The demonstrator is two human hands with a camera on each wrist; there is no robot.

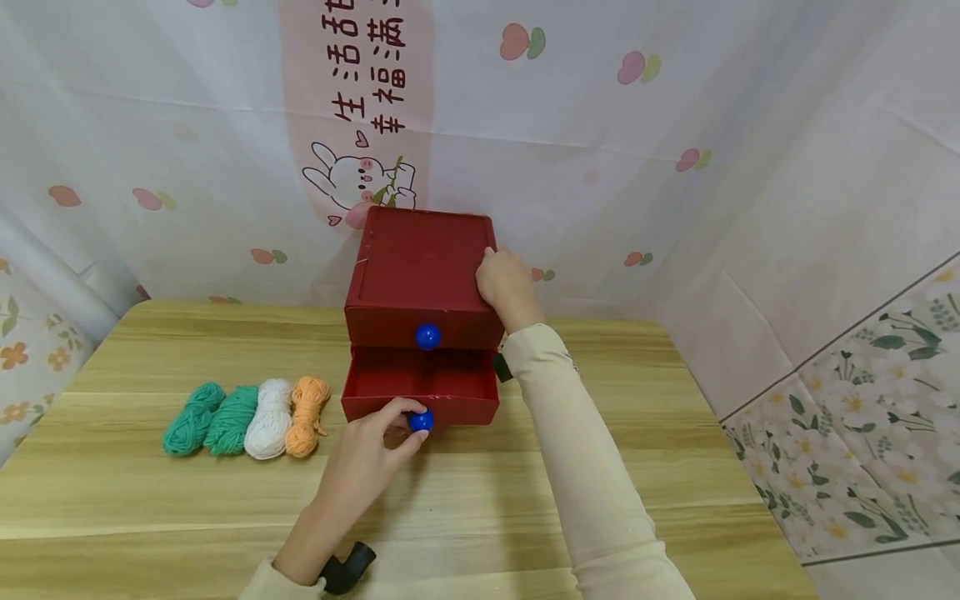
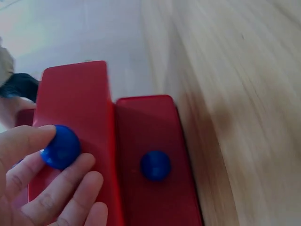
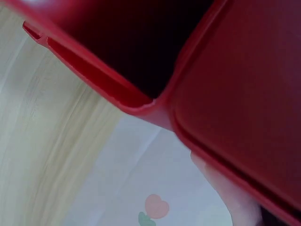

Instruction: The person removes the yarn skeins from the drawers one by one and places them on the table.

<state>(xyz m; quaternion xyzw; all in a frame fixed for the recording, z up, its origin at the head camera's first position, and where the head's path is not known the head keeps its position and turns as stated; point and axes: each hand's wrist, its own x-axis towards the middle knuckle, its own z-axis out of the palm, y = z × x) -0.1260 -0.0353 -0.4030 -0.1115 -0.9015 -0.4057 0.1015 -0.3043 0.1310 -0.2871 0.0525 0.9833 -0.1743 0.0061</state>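
Observation:
A red drawer cabinet [image 1: 427,258] stands against the back cloth, its middle drawer [image 1: 457,411] pulled out. My left hand [image 1: 367,450] pinches that drawer's blue knob [image 1: 421,421] between thumb and fingers. In the left wrist view, a lower drawer [image 2: 150,127] with its own blue knob [image 2: 155,165] sits pushed in, close to the table. Above the open drawer is the shut top drawer's knob [image 1: 427,337]. At the cabinet's upper right edge, my right hand [image 1: 510,283] grips with bent fingers; only part of it [image 3: 225,193] shows in the right wrist view.
Left of the cabinet, several yarn skeins lie side by side on the wooden table [image 1: 615,433]: green ones [image 1: 193,419], a white one [image 1: 268,419] and an orange one [image 1: 306,417]. A printed cloth [image 1: 570,108] hangs behind, and a tiled wall [image 1: 862,417] is at right.

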